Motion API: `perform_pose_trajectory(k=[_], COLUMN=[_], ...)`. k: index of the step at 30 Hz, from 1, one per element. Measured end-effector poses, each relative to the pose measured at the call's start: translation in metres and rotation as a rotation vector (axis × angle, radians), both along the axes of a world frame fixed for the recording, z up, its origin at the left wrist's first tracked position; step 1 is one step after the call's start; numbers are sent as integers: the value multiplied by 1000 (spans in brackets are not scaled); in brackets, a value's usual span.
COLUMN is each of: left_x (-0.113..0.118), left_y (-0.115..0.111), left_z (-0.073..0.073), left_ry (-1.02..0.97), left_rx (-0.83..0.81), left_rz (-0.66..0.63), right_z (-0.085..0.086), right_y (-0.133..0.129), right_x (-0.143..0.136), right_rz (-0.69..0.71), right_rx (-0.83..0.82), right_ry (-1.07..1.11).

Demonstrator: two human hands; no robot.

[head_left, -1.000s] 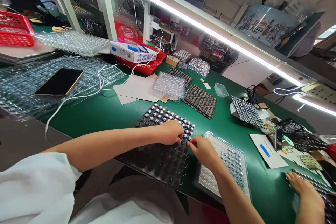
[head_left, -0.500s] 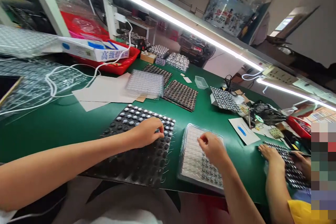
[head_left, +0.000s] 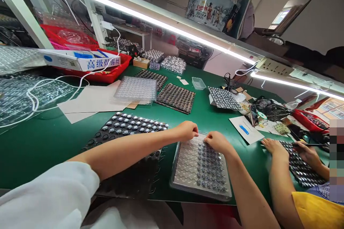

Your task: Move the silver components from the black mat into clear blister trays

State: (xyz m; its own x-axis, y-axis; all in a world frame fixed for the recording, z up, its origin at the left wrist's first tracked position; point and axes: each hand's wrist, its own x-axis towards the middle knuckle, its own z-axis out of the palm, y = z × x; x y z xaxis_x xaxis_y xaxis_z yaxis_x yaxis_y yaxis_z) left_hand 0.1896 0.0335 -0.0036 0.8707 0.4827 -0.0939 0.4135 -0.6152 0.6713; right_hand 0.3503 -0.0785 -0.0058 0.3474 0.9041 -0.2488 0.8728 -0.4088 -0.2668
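A clear plastic tray (head_left: 185,171) with rows of cells lies before me, small round metal parts (head_left: 211,171) filling its right-hand columns. At its far edge my left hand (head_left: 189,131) is closed in a pinch; whatever is between the fingertips is hidden. Just to the right, over the tray's far right cells, my right hand (head_left: 219,142) also pinches, its fingertips close to the top parts. A black sheet (head_left: 129,182) lies to the left under my left forearm. Rows of round parts with silvery tops (head_left: 134,122) stand on its far half, and thin wires stick out along its right side.
Behind are brown part-filled sheets (head_left: 176,97), a stacked clear tray (head_left: 136,87), a small clear box (head_left: 198,83) and a tilted sheet of parts (head_left: 224,98). A red basket (head_left: 118,71) stands back left. At right a co-worker's hands (head_left: 276,147) work on another sheet.
My left hand has moved right, from above the black sheet to the clear tray's far edge. My right hand stays pinched over the tray, now beside the left. The view has shifted slightly.
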Motion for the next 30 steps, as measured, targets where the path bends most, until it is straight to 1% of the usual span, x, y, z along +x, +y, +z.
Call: perform_pose_trajectory(k=[3,6,11,16,18,19,21,23,26,28,30], left_x=[17,26,38,55,54,50,32,-1,-71,-122,-168], left_y=[0,-3,-13,-22,-22,-20,-12,0,18,29,38], left_z=[-4,-4,6,13,14,16,20,26,40,47,47], left_ry=[80,158,296,393,391,370,284,154,12,17,43], left_rx=[49,65,141,187,180,172,162,168,182,197,211], left_rz=[-23,-54,-71,-56,-58,-69,-97,-111,-76,-27,16], right_z=[-3,-2,7,16,20,22,26,31,37,39,40], right_y=[0,-4,-18,-30,-32,-33,-34,-36,-38,-33,-22], right_x=[3,3,3,2,-2,-6,-15,-28,-52,-73,-95], right_rz=[-30,-61,-100,-79,-62,-46,-6,55,177,260,339], right_rx=[4,33,117,247,274,284,299,310,319,310,287], right_ry=[1,-10,-59,-82,-85,-84,-70,-27,70,113,131])
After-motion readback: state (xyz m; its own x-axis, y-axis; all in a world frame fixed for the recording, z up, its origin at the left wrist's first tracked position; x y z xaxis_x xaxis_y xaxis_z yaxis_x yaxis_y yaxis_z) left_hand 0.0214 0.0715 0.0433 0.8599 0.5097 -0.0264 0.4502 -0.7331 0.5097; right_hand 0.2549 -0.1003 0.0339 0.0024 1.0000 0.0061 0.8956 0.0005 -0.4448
